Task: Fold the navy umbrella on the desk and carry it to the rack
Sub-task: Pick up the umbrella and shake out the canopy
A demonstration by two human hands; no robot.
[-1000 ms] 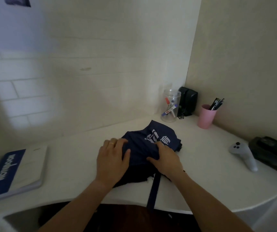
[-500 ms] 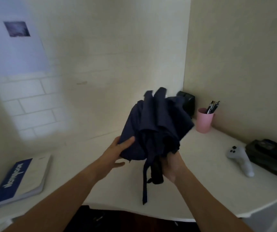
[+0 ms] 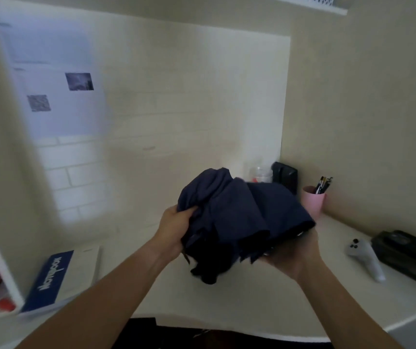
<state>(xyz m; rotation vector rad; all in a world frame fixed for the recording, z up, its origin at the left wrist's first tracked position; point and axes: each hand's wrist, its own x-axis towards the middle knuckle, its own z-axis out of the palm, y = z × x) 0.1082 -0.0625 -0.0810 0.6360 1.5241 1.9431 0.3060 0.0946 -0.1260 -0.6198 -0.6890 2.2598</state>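
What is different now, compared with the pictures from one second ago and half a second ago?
The navy umbrella left the desk: both hands lifted it and now bunch it in the air. The left hand went from pressing flat on it to gripping the fabric; the right hand now cups it from beneath. The hanging strap no longer shows. The notebook, pink cup and white controller stayed put.

Down left of the hands, the notebook (image 3: 58, 278) on the desk carries white lettering up its blue cover band; it looks like "Notebook". Nothing else here is legible.
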